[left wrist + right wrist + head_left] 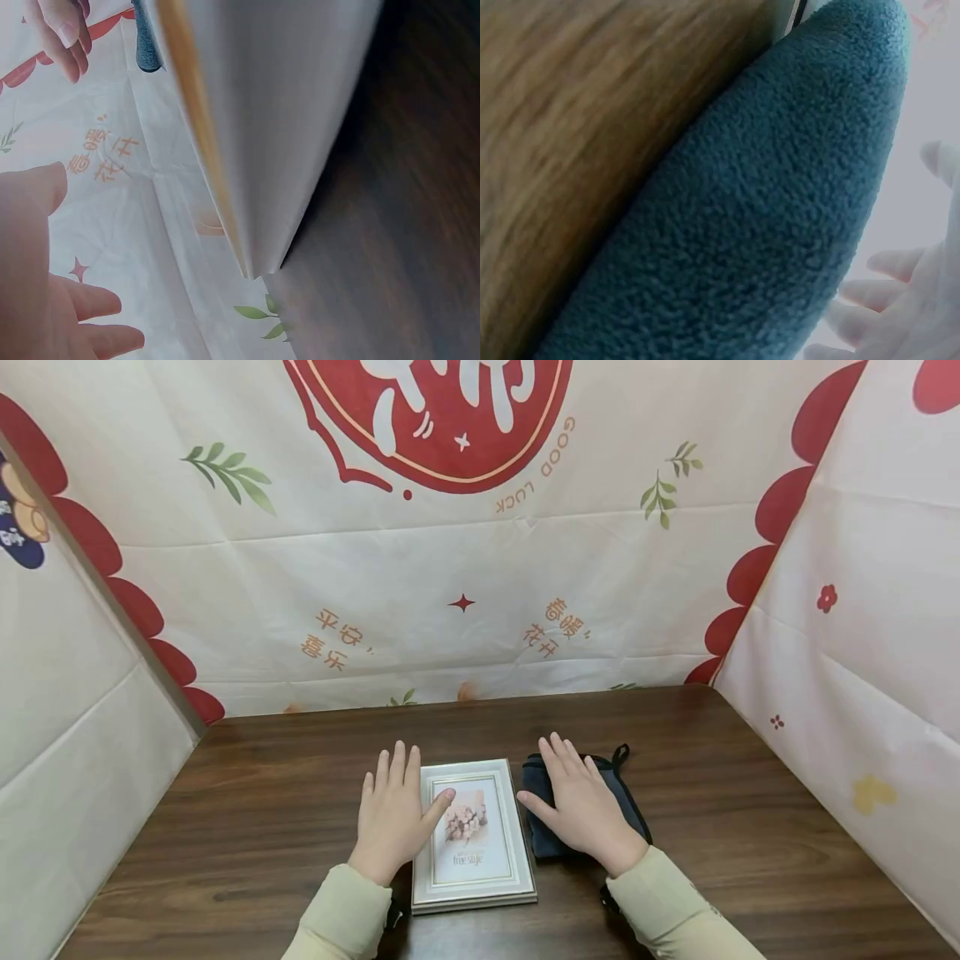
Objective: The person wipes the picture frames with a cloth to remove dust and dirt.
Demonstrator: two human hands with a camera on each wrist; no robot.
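Observation:
A white picture frame lies flat on the table, showing a floral print with "free style" lettering. My left hand is held flat over its left edge, fingers straight and thumb spread across the frame. To the right lies a folded dark blue cloth with black edging and a hanging loop. Over this cloth my right hand spreads with straight fingers, its thumb pointing toward the frame. The left wrist view shows the frame's side up close; the fuzzy cloth fills much of the right wrist view, with the right palm beside it.
The brown wooden table extends to both sides and behind the two objects. A white printed fabric backdrop stands along its far edge. More white fabric walls close in the left and right sides.

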